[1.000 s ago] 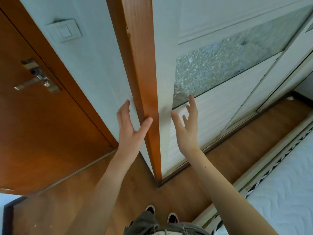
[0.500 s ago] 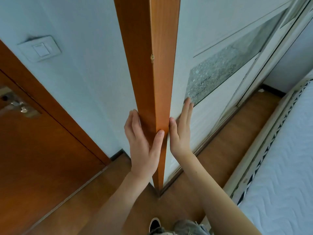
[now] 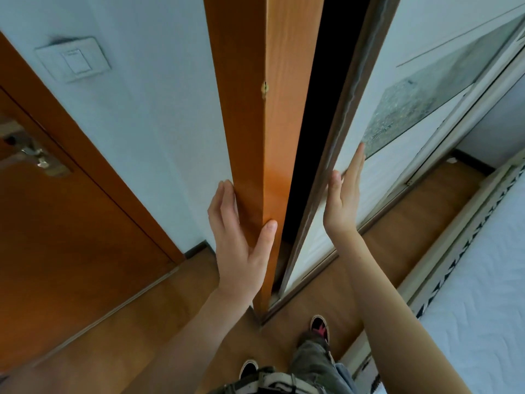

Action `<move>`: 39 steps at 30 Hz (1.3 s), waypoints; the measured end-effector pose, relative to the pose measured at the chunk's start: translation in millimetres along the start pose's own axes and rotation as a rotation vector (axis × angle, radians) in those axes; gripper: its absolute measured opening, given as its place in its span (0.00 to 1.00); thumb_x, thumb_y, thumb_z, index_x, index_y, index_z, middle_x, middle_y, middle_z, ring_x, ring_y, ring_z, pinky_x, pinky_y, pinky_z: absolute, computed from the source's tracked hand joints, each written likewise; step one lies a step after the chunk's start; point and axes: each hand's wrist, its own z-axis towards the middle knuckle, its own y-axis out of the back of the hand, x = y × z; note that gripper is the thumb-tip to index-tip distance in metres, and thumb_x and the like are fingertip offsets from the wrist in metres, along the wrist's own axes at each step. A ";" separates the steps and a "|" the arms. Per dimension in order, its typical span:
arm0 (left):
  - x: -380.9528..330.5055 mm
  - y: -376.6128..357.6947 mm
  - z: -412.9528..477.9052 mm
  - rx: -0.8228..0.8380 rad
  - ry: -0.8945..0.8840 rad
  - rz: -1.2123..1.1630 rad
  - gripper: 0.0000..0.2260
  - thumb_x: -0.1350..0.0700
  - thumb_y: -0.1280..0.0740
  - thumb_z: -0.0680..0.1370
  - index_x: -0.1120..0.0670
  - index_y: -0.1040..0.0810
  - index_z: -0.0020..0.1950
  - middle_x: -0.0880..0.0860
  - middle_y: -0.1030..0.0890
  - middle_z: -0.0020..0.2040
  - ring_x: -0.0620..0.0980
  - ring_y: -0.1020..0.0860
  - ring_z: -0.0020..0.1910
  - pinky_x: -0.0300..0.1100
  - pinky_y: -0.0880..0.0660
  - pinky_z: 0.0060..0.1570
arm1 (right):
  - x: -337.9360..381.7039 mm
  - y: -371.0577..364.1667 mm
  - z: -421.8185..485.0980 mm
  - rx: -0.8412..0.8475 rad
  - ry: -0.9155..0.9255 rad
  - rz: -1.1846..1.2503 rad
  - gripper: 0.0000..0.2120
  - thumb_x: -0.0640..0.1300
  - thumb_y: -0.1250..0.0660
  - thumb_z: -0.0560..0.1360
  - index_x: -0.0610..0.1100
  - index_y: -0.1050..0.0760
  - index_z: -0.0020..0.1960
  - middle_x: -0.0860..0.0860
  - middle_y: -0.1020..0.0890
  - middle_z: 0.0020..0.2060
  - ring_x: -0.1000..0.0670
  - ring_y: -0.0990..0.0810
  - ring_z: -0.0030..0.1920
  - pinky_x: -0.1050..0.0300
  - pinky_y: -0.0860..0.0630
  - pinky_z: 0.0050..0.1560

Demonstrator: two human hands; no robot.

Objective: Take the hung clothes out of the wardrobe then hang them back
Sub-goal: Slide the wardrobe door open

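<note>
The fingers [image 3: 356, 166] of the right hand [image 3: 342, 203] are straight and together, laid flat on the white door [image 3: 397, 89] near its left edge; they clamp nothing. The left hand [image 3: 241, 234] is also open: its fingers lie together on the side of the wooden post [image 3: 255, 109] and the thumb presses the front of it, at about 7 o'clock from the centre of the view.

Half a second ago the door touched the post and no opening was seen. Now the door is away from the post toward 3 o'clock, and a dark gap [image 3: 321, 109] stands between them. The right hand has gone with the door, so the two hands are now more apart than before. The left hand keeps its place on the post.

The clothes cannot be seen; inside the gap all is black. The wardrobe is straight ahead, at 12 o'clock. A bed [image 3: 483, 280] lies at 4 o'clock, a light switch [image 3: 73, 58] at 10 o'clock.
</note>
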 end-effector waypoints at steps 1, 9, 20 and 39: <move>-0.4 -0.6 0.2 -0.001 0.001 -0.008 0.33 0.36 0.40 0.75 0.51 0.42 0.75 0.57 0.36 0.73 0.59 0.29 0.68 0.56 0.21 0.55 | -4.5 2.9 5.8 -0.003 0.002 0.001 0.37 0.64 0.59 0.78 0.42 0.59 0.79 0.48 0.54 0.79 0.48 0.56 0.79 0.45 0.53 0.77; -46.9 9.1 0.0 -0.356 -0.266 0.323 0.18 0.50 0.35 0.77 0.61 0.28 0.61 0.62 0.27 0.56 0.52 0.26 0.52 0.45 0.23 0.50 | -36.1 25.6 51.5 0.033 0.011 0.068 0.37 0.62 0.56 0.80 0.39 0.59 0.79 0.47 0.54 0.79 0.48 0.58 0.79 0.45 0.54 0.77; -48.5 -219.8 66.7 0.310 0.456 -0.162 0.17 0.47 0.42 0.82 0.45 0.31 0.70 0.44 0.28 0.67 0.38 0.30 0.66 0.46 0.34 0.71 | -80.8 59.9 120.2 0.170 0.002 0.112 0.44 0.68 0.52 0.76 0.41 0.63 0.79 0.47 0.58 0.79 0.47 0.65 0.78 0.46 0.59 0.77; -33.1 -389.6 128.1 0.582 0.646 -0.431 0.15 0.50 0.43 0.83 0.56 0.26 0.64 0.53 0.20 0.60 0.47 0.23 0.59 0.31 0.28 0.53 | -172.0 116.1 238.5 0.121 0.026 -0.031 0.43 0.68 0.55 0.76 0.40 0.61 0.79 0.49 0.58 0.79 0.50 0.60 0.78 0.49 0.56 0.78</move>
